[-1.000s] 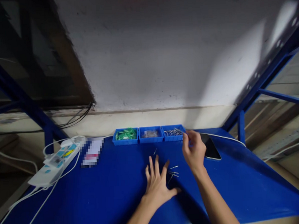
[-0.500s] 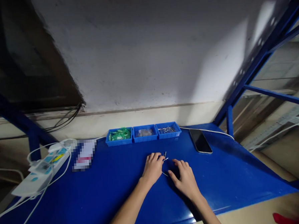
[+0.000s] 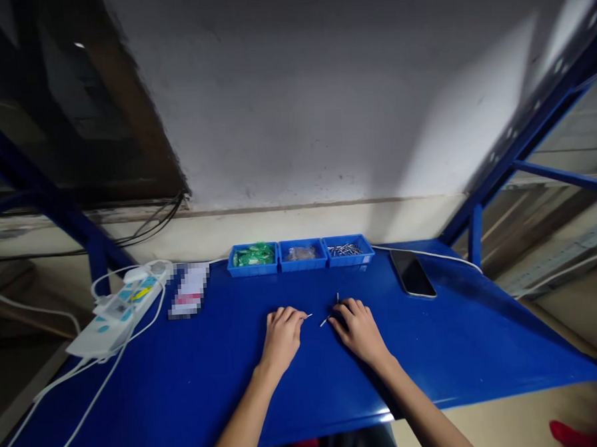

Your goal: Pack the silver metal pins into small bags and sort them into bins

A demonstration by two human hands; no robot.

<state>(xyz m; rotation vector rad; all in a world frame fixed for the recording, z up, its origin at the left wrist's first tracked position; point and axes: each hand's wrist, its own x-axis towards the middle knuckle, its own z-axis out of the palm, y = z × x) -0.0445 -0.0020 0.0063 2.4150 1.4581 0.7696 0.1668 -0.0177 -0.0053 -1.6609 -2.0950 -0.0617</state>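
Observation:
Near the middle of the blue table (image 3: 187, 383), my left hand (image 3: 283, 334) is closed in a pinch on a thin metal pin (image 3: 309, 315), whose tip points right. My right hand (image 3: 358, 330) lies to the right, thumb and fingers drawn together at a small metal rod (image 3: 324, 321). Another small rod (image 3: 338, 297) stands out just beyond the right fingertips. The two hands are apart. Behind them is a row of three blue bins: one with green packets (image 3: 253, 255), one with clear small pieces (image 3: 301, 253), and one with metal pins (image 3: 344, 250).
A phone (image 3: 413, 273) lies at the back right, with a white cable behind it. On the left are a white power strip (image 3: 104, 330) with cables and a blurred-out item (image 3: 190, 289). Blue frame posts and a wall border the table.
My left hand has moved left, away from the rods, with a pin in its fingers. My right hand has closed in on the rods. The whole view has shifted slightly.

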